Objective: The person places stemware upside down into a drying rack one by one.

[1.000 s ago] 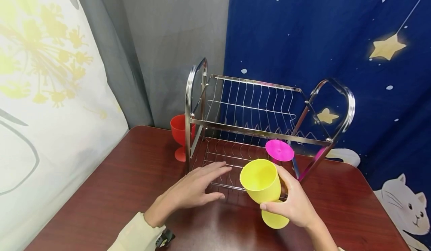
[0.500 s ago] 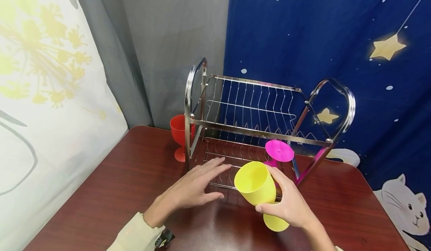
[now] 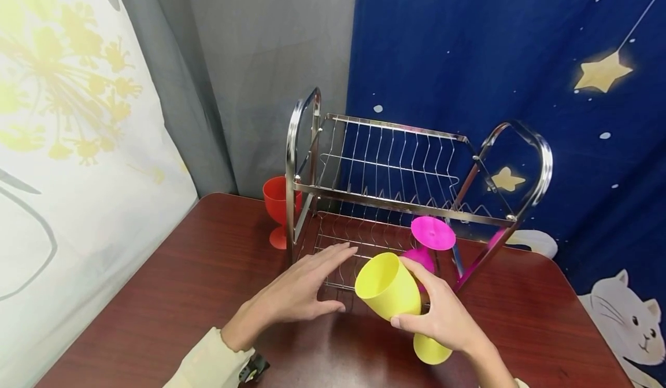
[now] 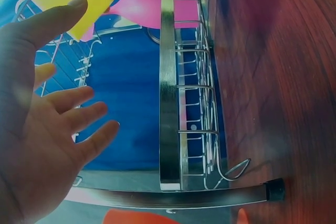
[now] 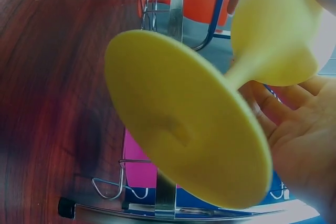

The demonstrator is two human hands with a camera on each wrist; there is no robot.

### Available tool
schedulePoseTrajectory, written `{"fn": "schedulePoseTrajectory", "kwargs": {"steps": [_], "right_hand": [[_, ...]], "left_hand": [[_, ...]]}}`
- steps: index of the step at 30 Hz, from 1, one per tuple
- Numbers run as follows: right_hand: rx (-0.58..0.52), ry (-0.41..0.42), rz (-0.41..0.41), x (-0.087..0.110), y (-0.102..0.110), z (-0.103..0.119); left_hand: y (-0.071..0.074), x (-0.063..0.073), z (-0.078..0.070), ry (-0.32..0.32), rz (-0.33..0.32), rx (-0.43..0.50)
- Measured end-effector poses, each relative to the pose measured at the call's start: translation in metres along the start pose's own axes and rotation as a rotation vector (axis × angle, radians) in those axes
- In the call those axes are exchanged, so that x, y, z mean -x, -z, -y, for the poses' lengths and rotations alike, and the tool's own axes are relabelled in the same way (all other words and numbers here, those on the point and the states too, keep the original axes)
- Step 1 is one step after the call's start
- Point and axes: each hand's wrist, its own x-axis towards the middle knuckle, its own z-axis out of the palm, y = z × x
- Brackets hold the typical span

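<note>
My right hand grips a yellow goblet around its bowl, in front of a two-tier metal dish rack. The goblet tilts, its mouth toward the left and its round foot low at the right. Left of it, my left hand hovers before the rack with fingers extended, holding nothing. On the rack's lower tier, at the right end, a magenta goblet stands upside down, partly hidden by the yellow goblet and right hand.
A red goblet stands upright on the brown table, just left of the rack. Behind the table hang a grey curtain and a blue curtain with stars. The rack's curved side frame rises at the right.
The right hand has shifted slightly left and tipped the yellow goblet further, its mouth going left and its foot right. More of the magenta goblet shows. The left hand has barely moved.
</note>
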Motion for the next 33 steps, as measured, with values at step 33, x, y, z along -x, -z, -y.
{"fn": "schedulePoseTrajectory", "kwargs": {"steps": [33], "right_hand": [[0.028, -0.003, 0.185, -0.003, -0.012, -0.004]], "left_hand": [[0.001, 0.003, -0.003, -0.111, 0.024, 0.145]]}}
